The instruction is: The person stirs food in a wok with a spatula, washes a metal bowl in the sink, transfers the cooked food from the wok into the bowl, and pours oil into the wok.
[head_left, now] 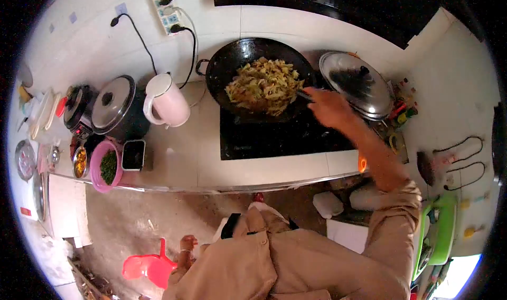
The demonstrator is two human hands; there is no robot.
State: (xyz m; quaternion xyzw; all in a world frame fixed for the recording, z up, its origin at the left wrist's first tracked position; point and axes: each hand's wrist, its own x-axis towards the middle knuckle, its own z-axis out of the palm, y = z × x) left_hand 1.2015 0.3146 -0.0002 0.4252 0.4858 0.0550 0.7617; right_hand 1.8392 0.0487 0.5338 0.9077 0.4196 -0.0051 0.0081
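Observation:
A black wok (214,81) with a loop handle on its left stands on the black cooktop (248,144). Chopped, browned vegetable pieces (264,83) that look like cabbage fill its middle. My right hand (330,107) is closed around the handle of a spatula (303,95) at the wok's right side. The spatula's far end is hidden in the food. Low beside my body hangs my left hand (188,243), its fingers loosely bent and apart, with nothing visible in it. Close to it on the floor side is a red plastic item (153,268).
Right of the wok leans a domed metal lid (354,83), near several seasoning bottles (404,107). Leftward on the counter stand a pink kettle (171,102), a lidded pot (113,107) and a pink bowl of chopped greens (95,165). Cords hang from a power strip (165,12).

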